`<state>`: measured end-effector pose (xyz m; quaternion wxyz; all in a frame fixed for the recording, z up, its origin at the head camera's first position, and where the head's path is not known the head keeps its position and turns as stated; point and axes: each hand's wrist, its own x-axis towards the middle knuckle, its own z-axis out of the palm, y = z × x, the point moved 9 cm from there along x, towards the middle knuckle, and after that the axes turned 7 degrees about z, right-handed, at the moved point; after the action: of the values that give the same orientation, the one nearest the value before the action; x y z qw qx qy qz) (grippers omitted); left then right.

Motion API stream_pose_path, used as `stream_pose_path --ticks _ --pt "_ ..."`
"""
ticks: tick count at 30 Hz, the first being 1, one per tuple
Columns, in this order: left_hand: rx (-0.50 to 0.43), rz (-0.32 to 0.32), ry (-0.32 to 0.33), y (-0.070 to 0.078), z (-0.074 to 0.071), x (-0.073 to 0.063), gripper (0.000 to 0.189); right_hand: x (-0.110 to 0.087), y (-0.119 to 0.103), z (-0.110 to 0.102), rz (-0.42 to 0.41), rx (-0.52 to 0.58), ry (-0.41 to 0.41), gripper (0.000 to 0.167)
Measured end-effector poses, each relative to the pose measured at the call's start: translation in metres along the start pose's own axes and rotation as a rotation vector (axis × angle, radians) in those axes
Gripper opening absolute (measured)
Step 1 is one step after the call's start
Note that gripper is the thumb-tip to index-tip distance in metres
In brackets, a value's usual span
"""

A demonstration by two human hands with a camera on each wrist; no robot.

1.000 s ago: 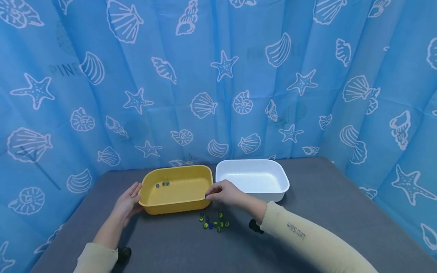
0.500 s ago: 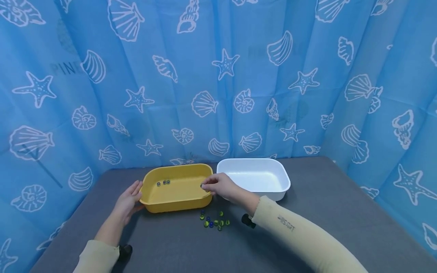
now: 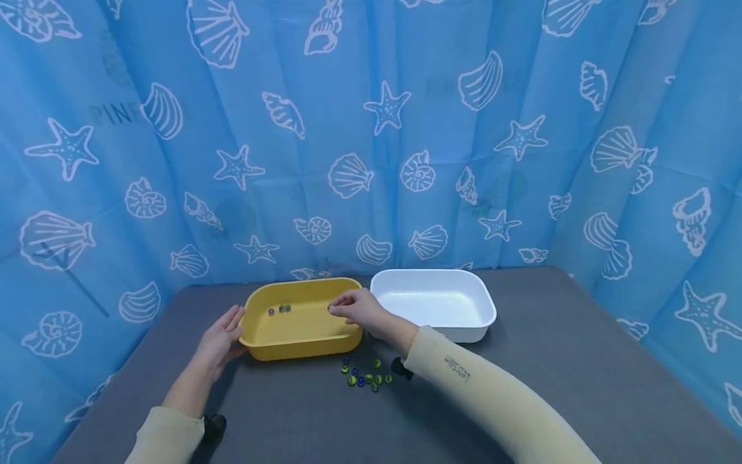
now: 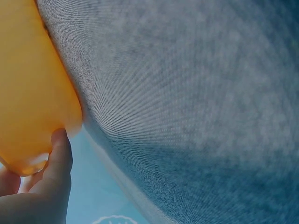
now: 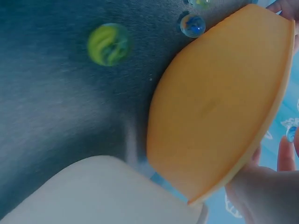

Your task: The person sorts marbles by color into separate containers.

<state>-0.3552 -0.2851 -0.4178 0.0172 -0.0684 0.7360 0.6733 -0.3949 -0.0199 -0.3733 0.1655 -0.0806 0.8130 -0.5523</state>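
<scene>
A yellow basin [image 3: 295, 351] stands on the table, with 3 small marbles [image 3: 271, 312] on its floor toward the left. At its left end my left hand [image 3: 217, 341] holds the corner, the thumb [image 4: 60, 149] against the outer wall and the other fingers by the rim. Over the basin's right half, my right hand [image 3: 359, 310] pinches a clear marble [image 5: 292, 134] with blue in it between thumb and fingertips. In front of the basin several yellow-green and blue marbles [image 3: 368, 379] lie loose on the table.
Close to the right of the yellow basin stands a white basin [image 3: 435, 328]. Grey cloth covers the table [image 3: 556, 348]. Behind it hangs a blue curtain [image 3: 406, 212] printed with white shells and starfish.
My right hand has moved left with its marble, from the basin's right rim to over its inside. The left hand keeps its place on the basin, and the loose marbles lie as before.
</scene>
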Motion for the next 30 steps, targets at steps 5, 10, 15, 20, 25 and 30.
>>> stream_pose_path --ticks 5,10,15,20,25,30 --pt "-0.002 0.004 0.004 0.0 -0.001 0.0 0.058 0.013 -0.002 0.013 0.003 -0.044 0.004 0.017" --pt "-0.004 0.009 -0.003 0.0 0.0 -0.001 0.058 0.024 -0.002 0.023 0.001 -0.083 0.02 0.016" --pt "-0.001 0.007 -0.001 0.0 0.001 0.0 0.058 0.035 0.003 0.031 0.06 -0.099 0.016 0.013" --pt "0.008 0.007 0.023 -0.001 0.002 0.001 0.058 0.049 0.018 0.034 0.146 -0.094 0.034 0.01" --pt "0.013 0.005 0.036 -0.001 0.003 0.001 0.058 0.063 0.031 0.035 0.216 -0.114 0.032 0.008" --pt "0.022 0.0 0.047 -0.002 -0.001 0.001 0.058 0.072 0.035 0.037 0.237 -0.155 0.045 0.006"
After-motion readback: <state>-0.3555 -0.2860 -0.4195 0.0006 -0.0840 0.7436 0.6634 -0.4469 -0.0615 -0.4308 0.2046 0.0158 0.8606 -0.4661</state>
